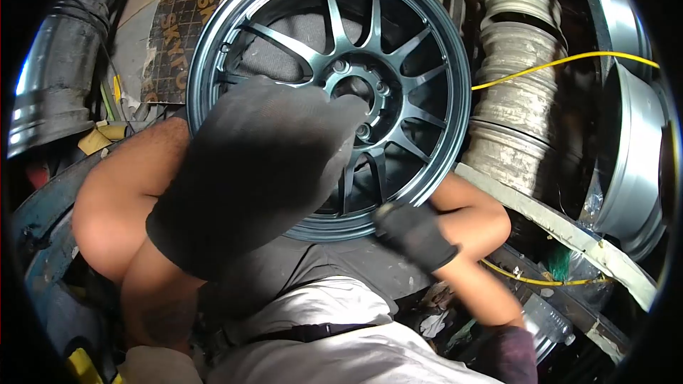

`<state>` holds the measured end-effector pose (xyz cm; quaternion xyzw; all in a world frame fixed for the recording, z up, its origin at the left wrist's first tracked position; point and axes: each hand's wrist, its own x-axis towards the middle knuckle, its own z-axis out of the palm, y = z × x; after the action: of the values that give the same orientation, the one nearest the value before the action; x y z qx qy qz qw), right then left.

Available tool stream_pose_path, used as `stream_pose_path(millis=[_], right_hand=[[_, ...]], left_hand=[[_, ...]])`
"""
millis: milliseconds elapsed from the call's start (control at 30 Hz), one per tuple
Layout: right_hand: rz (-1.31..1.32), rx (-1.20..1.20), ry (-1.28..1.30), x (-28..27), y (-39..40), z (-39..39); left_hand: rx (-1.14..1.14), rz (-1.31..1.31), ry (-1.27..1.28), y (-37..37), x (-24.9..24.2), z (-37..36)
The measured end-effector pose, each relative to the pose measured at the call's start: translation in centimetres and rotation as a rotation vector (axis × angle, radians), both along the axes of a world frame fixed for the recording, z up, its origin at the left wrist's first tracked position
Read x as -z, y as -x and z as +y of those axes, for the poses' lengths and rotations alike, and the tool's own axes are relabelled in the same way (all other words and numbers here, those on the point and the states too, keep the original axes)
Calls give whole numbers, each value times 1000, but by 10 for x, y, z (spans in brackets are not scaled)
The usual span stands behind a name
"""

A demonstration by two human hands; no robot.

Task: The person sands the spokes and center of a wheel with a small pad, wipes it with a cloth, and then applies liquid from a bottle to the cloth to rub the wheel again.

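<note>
A dark metallic multi-spoke wheel rim [375,18] lies over the lap, its open centre bore and bolt holes facing up. My left hand [263,163], in a black glove, is large and blurred over the rim's left side. Its fingers look curled together beside the centre hub, and whatever they hold is hidden. At the lower right edge of the rim, my right hand [413,235], also in a black glove and blurred, has its fingers closed round the outer lip.
Stacked worn rims [516,92] stand at the right, crossed by a yellow hose [569,59]. Silver rims [629,156] are beyond them. At the left are a dark printed board [174,43] and more rims [60,64]. A plastic bottle [548,323] lies lower right.
</note>
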<state>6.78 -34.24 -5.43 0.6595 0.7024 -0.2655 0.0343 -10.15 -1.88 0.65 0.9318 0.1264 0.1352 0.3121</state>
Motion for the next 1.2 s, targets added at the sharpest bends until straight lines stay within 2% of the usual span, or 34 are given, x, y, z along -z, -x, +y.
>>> stream_pose_path(millis=[67,133,200,267,300,333,400,500,600,633,667,700,733,767,833,867,900,1000,1067,1133,1200], right_hand=[[246,217,-231,-1,81,38],[540,394,-317,-3,128,88],[635,635,-362,6,125,89],[864,1038,-388,-13,105,113],[849,1068,-422,-16,82,120],[1001,1262,-254,-23,66,115],[1059,1398,12,-34,40,98],[1085,1435,19,-48,42,92],[1116,1409,-167,-44,56,90],[1004,1339,-278,-31,52,80],[1141,1383,-312,-32,46,73],[1107,1416,-350,-38,38,69],[1070,1447,-388,-44,28,61],[982,1386,-370,-43,14,44],[396,874,-270,-54,-3,27],[191,721,-80,-70,-3,23],[117,423,-149,-68,-4,18],[-65,153,7,-59,6,16],[-121,123,71,-51,27,24],[48,234,-49,-45,59,35],[-44,203,-21,-36,81,45]], left_hand=[[-11,6,1,-2,-1,2],[10,81,56,-6,-6,2],[-5,34,70,-6,5,-5],[-11,15,108,-3,11,-6],[0,13,146,-4,12,-5],[9,7,189,-6,10,-4],[61,110,269,-10,6,-2],[164,227,365,-10,9,-6],[254,158,397,-15,27,-16],[245,170,412,-16,26,-17],[239,181,426,-20,24,-18],[236,188,440,-22,22,-19],[186,175,350,-21,22,-20],[134,160,263,-18,23,-21],[51,102,112,-9,24,-22],[39,72,87,-5,25,-20],[26,43,61,-2,27,-18],[6,29,45,0,23,-13],[-4,52,28,2,22,-12],[-10,77,-13,3,19,-13],[-38,14,-85,4,21,-17]])
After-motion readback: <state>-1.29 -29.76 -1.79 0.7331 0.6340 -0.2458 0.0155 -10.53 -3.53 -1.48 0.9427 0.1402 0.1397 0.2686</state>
